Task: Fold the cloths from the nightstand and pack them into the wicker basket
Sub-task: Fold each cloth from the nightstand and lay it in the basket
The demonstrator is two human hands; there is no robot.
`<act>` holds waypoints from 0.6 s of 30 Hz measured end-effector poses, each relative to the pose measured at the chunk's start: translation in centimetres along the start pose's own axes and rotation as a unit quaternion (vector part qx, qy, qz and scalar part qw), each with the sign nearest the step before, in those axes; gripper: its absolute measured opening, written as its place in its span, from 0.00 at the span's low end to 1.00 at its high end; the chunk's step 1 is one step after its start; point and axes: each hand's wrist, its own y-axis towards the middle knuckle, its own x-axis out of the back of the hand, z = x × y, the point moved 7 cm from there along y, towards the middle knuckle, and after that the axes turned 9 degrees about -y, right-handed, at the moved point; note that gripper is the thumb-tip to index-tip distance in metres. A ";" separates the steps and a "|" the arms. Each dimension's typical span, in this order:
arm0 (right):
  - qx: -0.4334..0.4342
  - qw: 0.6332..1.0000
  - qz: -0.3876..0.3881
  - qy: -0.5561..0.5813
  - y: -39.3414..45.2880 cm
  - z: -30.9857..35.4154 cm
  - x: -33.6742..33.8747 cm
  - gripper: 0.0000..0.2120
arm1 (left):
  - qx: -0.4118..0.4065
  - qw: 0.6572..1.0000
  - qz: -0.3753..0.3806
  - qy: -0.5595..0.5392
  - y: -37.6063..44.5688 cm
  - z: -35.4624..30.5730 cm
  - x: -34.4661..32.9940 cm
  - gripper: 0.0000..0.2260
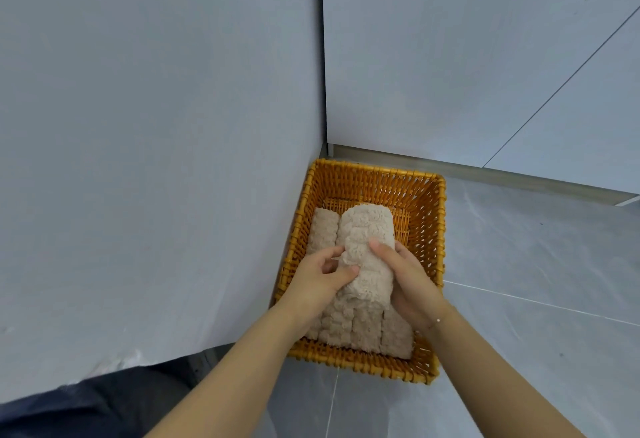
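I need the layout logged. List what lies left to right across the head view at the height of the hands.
Grey panel → wicker basket's left wall → left hand → folded cloth held by both hands → right hand → basket's right wall → grey floor tiles.

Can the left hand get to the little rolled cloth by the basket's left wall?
Probably yes. The left hand sits just in front of that rolled cloth, nothing lies on it, but the fingers must first let go of the folded cloth.
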 end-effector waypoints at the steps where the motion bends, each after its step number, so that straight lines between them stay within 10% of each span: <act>1: -0.008 1.000 0.023 -0.017 0.3 0.5 0.3 0.24 | -0.001 1.000 0.005 0.018 0.1 -0.1 0.0 0.15; 13: -0.072 0.971 0.169 -0.152 2.1 3.0 2.1 0.43 | 0.043 0.995 0.059 0.063 0.2 1.2 0.1 0.22; 18: -0.085 0.927 0.244 -0.271 1.7 4.5 1.9 0.33 | 0.041 0.993 0.077 0.080 0.3 1.1 0.2 0.17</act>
